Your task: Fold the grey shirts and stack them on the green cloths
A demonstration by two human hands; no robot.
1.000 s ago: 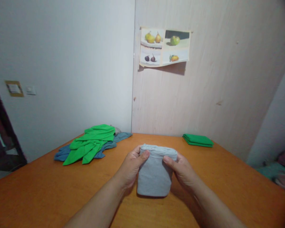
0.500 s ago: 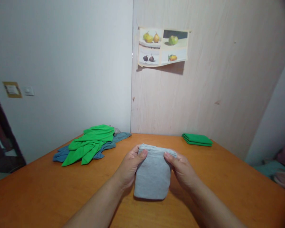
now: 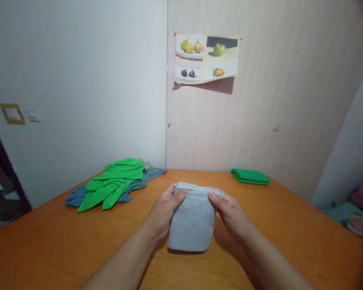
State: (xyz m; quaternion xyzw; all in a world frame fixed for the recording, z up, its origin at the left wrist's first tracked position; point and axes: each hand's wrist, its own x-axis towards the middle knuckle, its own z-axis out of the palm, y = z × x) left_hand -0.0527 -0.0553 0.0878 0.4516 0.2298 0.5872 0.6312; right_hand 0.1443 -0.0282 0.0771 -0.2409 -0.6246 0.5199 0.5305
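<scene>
A folded grey cloth [image 3: 192, 221] lies on the orange wooden table [image 3: 290, 233] in front of me. My left hand [image 3: 163, 211] grips its far left corner, thumb on top and fingers curled round the edge. On the far right corner my right hand [image 3: 231, 211] holds it the same way. Both hands are closed on the cloth's far folded edge.
A loose pile of green cloth [image 3: 113, 183] over blue cloth [image 3: 75, 197] lies at the table's back left. A neatly folded green cloth [image 3: 249, 176] sits at the back right. A fruit picture [image 3: 205, 58] hangs on the wooden wall behind.
Both hands have drawn the grey cloth's far edge slightly nearer and flatter; the fold looks more pressed down. The view has shifted a little.
</scene>
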